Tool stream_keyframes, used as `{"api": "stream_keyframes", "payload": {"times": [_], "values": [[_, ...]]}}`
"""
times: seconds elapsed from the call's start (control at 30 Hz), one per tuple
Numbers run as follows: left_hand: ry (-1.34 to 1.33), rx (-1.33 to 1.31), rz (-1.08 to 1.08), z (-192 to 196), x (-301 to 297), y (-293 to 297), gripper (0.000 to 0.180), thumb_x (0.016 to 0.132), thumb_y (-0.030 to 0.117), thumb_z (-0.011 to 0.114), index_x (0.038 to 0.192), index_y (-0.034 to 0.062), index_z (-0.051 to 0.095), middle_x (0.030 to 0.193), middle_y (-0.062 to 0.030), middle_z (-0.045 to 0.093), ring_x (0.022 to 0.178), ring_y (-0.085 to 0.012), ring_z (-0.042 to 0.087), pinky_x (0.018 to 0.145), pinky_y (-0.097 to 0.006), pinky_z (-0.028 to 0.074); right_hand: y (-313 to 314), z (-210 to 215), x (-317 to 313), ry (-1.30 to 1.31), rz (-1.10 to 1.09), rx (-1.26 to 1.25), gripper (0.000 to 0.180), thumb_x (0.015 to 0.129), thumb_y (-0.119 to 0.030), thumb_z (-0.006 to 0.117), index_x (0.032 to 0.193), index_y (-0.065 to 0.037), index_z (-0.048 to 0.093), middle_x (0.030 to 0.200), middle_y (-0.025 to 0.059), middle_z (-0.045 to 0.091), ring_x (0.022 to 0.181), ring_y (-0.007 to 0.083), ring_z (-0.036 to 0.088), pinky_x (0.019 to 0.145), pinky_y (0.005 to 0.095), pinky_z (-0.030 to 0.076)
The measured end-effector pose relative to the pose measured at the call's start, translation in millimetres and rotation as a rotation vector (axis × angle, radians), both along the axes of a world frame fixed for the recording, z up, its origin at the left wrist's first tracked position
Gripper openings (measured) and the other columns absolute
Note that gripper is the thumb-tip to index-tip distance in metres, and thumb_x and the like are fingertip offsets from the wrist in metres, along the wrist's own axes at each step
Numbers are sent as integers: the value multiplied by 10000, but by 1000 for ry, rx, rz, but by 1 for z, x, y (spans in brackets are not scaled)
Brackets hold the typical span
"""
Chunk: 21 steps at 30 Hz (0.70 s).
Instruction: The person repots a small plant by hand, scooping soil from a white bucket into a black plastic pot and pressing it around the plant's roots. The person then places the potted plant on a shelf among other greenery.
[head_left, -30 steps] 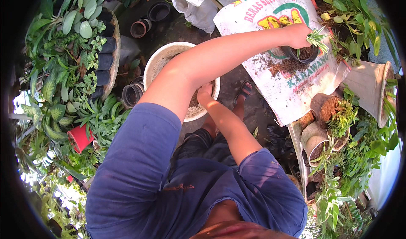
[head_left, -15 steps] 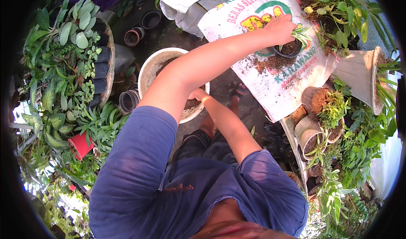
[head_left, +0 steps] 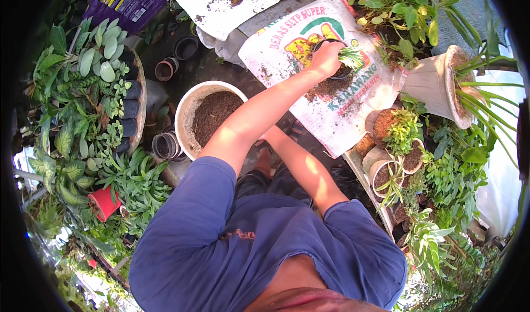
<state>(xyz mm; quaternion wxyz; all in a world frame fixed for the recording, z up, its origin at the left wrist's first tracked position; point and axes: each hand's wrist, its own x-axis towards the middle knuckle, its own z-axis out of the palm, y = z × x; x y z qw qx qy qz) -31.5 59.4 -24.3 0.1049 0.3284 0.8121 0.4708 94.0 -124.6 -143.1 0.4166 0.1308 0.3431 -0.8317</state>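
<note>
My left arm reaches across to the right. My left hand is closed at the base of a small plant with green-and-white striped leaves; its fingertips are largely hidden. The plant stands in a small black pot on a white printed sack, with loose dark soil spilled around it. My right forearm passes beneath the left one, and the right hand is hidden behind it, close to the right rim of a white bucket. Dark soil fills part of the bucket.
Black and brown empty-looking pots lie beyond the bucket, others beside it. Leafy plants crowd the left, with a red pot. At right stand small potted plants and a large pale planter. White sheeting lies at the back.
The view has shifted, so the sack and pots appear farther left. My right hand has left the soil in the bucket and is now behind my left forearm. My left hand stays at the plant.
</note>
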Motion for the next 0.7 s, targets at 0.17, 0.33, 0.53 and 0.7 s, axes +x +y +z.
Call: {"api": "stream_keyframes", "payload": {"times": [0.17, 0.33, 0.53, 0.7], "values": [[13, 14, -4, -2, 0, 8, 319, 751, 42, 618, 1064, 99, 648, 1013, -175, 631, 985, -374, 563, 847, -438, 466, 81, 40, 30, -169, -187, -191, 365, 991, -294, 434, 1240, -42, 522, 1213, 111, 589, 1075, 250, 590, 915, 423, 485], [188, 111, 96, -16, 10, 13, 239, 728, 72, 650, 967, 80, 654, 931, -134, 622, 893, -378, 549, 784, -463, 452, 167, 63, 82, -360, -444, -264, 346, 995, -298, 413, 1170, -43, 567, 1146, 130, 626, 1020, 251, 622, 881, 420, 512], [187, 65, 254, -22, 30, 26, 248, 703, 14, 639, 930, 110, 666, 985, -82, 560, 989, -295, 504, 833, -422, 372, 273, 130, 86, -297, -470, -146, 329, 987, -286, 422, 1121, -34, 586, 1103, 141, 643, 973, 267, 638, 869, 423, 526], [282, 70, 352, -23, 39, 34, 292, 675, -27, 619, 937, 98, 651, 991, -68, 565, 1014, -280, 498, 910, -400, 316, 346, 181, 43, -171, -480, -139, 298, 979, -218, 429, 1129, -13, 584, 1093, 149, 645, 985, 279, 626, 874, 411, 516]]}}
